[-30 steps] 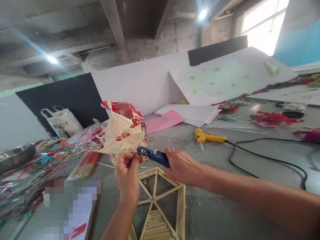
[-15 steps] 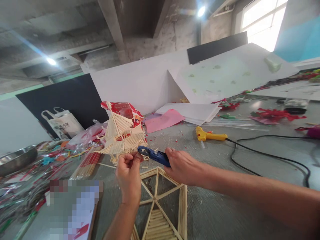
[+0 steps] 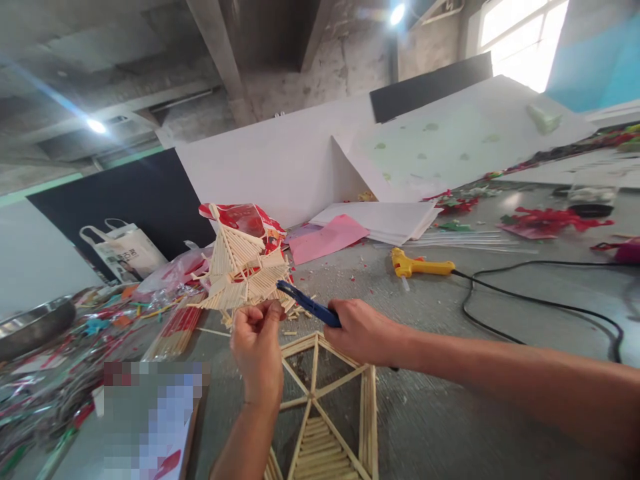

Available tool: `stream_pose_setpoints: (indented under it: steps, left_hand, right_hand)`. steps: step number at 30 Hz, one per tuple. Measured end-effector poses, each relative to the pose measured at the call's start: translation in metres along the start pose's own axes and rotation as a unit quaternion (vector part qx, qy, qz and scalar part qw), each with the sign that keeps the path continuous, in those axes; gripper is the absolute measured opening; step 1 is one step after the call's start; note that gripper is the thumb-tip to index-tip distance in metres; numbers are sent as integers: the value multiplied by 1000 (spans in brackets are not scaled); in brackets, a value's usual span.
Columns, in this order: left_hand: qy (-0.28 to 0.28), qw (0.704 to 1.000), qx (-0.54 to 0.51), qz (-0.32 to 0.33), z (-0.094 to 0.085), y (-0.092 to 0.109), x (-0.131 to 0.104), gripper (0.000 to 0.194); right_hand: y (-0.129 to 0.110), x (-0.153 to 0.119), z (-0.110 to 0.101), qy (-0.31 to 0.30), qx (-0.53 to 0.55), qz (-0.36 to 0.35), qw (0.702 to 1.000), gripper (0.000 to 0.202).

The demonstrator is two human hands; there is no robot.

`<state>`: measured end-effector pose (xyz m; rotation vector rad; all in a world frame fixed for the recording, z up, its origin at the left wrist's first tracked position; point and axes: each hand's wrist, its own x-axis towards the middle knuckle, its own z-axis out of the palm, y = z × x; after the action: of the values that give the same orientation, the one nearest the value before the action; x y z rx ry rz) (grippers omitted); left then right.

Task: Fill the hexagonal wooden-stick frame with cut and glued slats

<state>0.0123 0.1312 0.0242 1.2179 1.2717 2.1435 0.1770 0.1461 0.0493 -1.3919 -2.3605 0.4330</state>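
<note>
My right hand [image 3: 363, 331] is wrapped round a blue hand cutter [image 3: 309, 305], whose head points up and left. Just left of the cutter, my left hand [image 3: 257, 333] is closed in a pinch; what it holds, if anything, is too small to make out. Below both hands lies a flat wooden-stick frame [image 3: 367, 420] with spokes meeting in the middle and one section filled with rows of sticks. Behind my left hand stands a pointed-roof model [image 3: 240, 260] built of thin sticks, with short cut pieces [image 3: 295, 317] scattered beside it.
A yellow glue gun [image 3: 420, 265] lies to the right, its black cord [image 3: 545, 303] curling across the table. Pink paper [image 3: 330, 239] and white sheets [image 3: 380, 220] lie at the back. On the left are bundled sticks [image 3: 175, 330], a metal bowl [image 3: 37, 327] and a partly blurred board [image 3: 150, 427].
The cutter has turned in my right hand, showing its narrow side, and its head sits slightly higher. My left hand stays pinched in nearly the same place.
</note>
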Motion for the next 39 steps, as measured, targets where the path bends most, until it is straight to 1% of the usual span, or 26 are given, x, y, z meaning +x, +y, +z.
stream_pose_setpoints:
  steps: [3, 6, 9, 10, 12, 15, 18, 21, 25, 28, 30, 33, 36, 39]
  left_hand:
    - [-15, 999, -16, -26, 0, -2, 1, 21]
    - [-54, 997, -13, -56, -2, -5, 1, 22]
    - [-82, 991, -23, -101, -3, -7, 1, 24]
    - [-82, 989, -40, -118, -3, -7, 0, 23]
    - [-72, 983, -83, -146, -3, -6, 0, 23]
    - [-60, 976, -129, -163, -1, -3, 0, 23]
    - [-65, 970, -152, -179, 0, -2, 0, 26]
    - [-73, 962, -165, -205, 0, -1, 1, 30]
    - [-73, 958, -169, -219, -4, 4, 4, 28]
    - [-75, 956, -168, -228, -9, 8, 7, 27]
    - [-81, 953, -167, -238, -11, 11, 7, 28]
    - [-122, 947, -147, -257, -13, 13, 6, 26]
    - [-164, 938, -127, -278, -13, 15, 4, 26]
    - [-167, 934, -126, -289, -12, 13, 3, 27]
  right_hand:
    - [7, 9, -9, 1, 39, 26, 999, 19]
    - [20, 21, -14, 26, -4, 45, 999, 22]
    - [29, 28, -13, 24, -50, 59, 997, 24]
    - [29, 27, -12, 20, -57, 56, 997, 24]
    - [26, 23, -8, 21, -67, 26, 997, 23]
    - [16, 11, -2, 44, -89, -32, 995, 21]
    - [10, 3, 2, 61, -97, -65, 991, 20]
    - [11, 4, 0, 66, -98, -60, 991, 20]
    - [26, 17, -6, 58, -142, -27, 988, 21]
    - [41, 28, -5, 41, -194, -17, 980, 26]
    - [49, 33, -2, 32, -210, -20, 977, 34]
    - [58, 39, 2, 23, -228, -27, 973, 46]
    - [61, 42, 1, 22, -250, -25, 968, 53]
    - [56, 41, -2, 24, -233, -21, 972, 54]
